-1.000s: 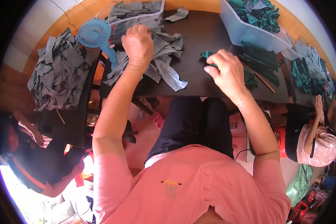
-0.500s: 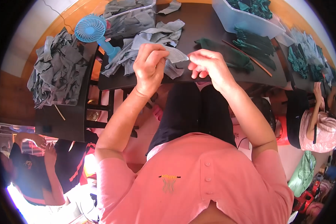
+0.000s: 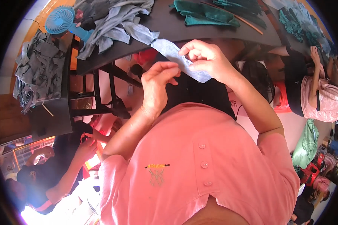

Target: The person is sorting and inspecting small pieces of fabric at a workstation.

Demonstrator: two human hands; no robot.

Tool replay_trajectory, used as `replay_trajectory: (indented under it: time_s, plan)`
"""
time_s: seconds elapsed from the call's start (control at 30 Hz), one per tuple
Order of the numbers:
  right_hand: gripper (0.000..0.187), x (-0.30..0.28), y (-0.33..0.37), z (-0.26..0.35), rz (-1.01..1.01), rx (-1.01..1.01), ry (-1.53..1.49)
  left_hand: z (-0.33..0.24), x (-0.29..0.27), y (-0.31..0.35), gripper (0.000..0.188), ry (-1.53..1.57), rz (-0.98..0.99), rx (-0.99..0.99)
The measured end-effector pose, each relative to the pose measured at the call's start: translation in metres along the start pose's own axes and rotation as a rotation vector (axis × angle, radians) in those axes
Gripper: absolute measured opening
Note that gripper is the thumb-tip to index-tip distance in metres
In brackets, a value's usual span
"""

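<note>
A light grey-blue cloth piece (image 3: 166, 50) hangs slantwise off the table's near edge, over my lap. My right hand (image 3: 206, 60) grips it, thumb and fingers closed on its lower part, its loose end showing below. At the cloth's left edge my left hand (image 3: 157, 80) is closed, thumb and fingertips pressed together; what is between them is too small to make out. The cloth's upper end meets another grey cloth piece (image 3: 141, 33), which runs back to a heap of grey cloth pieces (image 3: 109, 24) on the dark table (image 3: 165, 22).
A blue fan (image 3: 60, 19) stands left of the heap. Another grey cloth pile (image 3: 39, 69) covers the left side table. Folded dark green cloth (image 3: 206, 15) and a thin wooden stick (image 3: 248, 24) lie at the back right. Other people work on both sides.
My hands have come nearer to my body, drawing the cloth piece off the table edge. More of its length shows now. My view has shifted, with the table higher in it.
</note>
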State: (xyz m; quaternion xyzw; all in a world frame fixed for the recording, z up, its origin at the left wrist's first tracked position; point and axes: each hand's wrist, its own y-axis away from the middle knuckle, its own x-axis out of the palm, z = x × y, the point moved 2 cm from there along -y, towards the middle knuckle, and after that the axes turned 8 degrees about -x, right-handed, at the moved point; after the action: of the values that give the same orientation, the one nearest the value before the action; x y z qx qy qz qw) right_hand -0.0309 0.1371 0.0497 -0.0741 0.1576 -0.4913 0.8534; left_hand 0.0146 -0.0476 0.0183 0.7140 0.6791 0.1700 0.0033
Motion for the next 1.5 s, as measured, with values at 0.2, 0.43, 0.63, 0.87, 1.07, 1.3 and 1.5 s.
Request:
replay_trajectory:
  time_s: [0.2, 0.43, 0.63, 0.87, 1.07, 1.3, 1.5]
  plan:
    - [0.038, 0.009, 0.03, -0.011, 0.019, -0.065, 0.161, 0.033, 0.021, -0.019, 0.023, 0.312, 0.293, -0.437]
    - [0.027, 0.006, 0.071, -0.038, -0.254, 0.085, -0.014, 0.052, 0.028, -0.021, 0.009, 0.226, 0.284, -0.473]
    - [0.02, 0.016, 0.086, -0.06, -0.4, 0.301, -0.341, 0.049, 0.039, -0.035, 0.012, -0.845, 0.312, 0.629]
    - [0.021, 0.017, 0.105, -0.082, -0.489, 0.51, -0.33, 0.081, 0.039, -0.039, 0.02, -0.787, 0.387, 0.033]
    - [0.029, 0.009, 0.099, -0.085, -0.456, 0.467, -0.32, 0.082, 0.048, -0.038, 0.023, -0.698, 0.412, 0.025]
    - [0.025, 0.015, 0.1, -0.092, -0.567, 0.411, -0.493, 0.081, 0.045, -0.033, 0.016, -0.58, 0.459, -0.036]
    - [0.025, 0.018, 0.098, -0.088, -0.728, 0.309, -0.581, 0.08, 0.04, -0.036, 0.014, -0.388, 0.405, -0.257]
